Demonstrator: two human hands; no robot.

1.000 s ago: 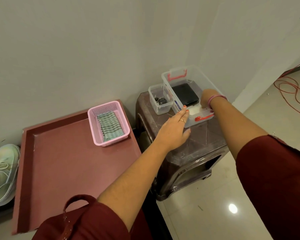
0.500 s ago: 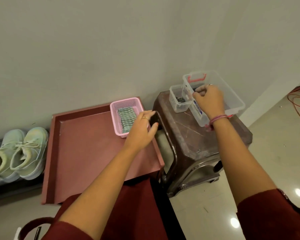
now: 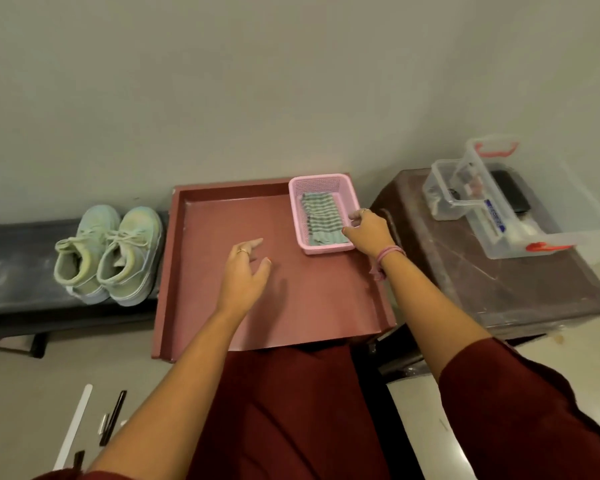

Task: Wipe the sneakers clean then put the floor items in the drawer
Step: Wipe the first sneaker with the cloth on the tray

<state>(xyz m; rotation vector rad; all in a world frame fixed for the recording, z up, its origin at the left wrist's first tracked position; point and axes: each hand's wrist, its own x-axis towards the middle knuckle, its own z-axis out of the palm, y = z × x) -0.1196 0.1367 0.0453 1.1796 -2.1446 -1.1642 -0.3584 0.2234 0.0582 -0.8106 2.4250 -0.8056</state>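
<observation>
A pair of pale green sneakers (image 3: pixel 108 254) stands on a low dark bench (image 3: pixel 14 268) at the left. Beside it lies a red drawer (image 3: pixel 201 320), holding a pink basket (image 3: pixel 326 249) in its far right corner. A folded green striped cloth (image 3: pixel 321 216) lies in the basket. My right hand (image 3: pixel 369 232) is at the basket's right rim, its thumb and curled forefinger apart near the cloth's edge and holding nothing. My left hand (image 3: pixel 245 271) hovers over the drawer's bare middle with relaxed fingers. On the floor at the bottom left lie a white strip (image 3: pixel 72 424) and a black pen (image 3: pixel 114 415).
A brown plastic stool (image 3: pixel 506 299) stands right of the drawer. It carries a clear box with red handles (image 3: pixel 568 216) and a small clear container (image 3: pixel 442 199). The wall runs close behind everything. My dark red clothing fills the foreground.
My right hand left the clear box on the stool and moved left to the pink basket. My left hand drifted left over the drawer. The view swung left, bringing the sneakers and floor items in.
</observation>
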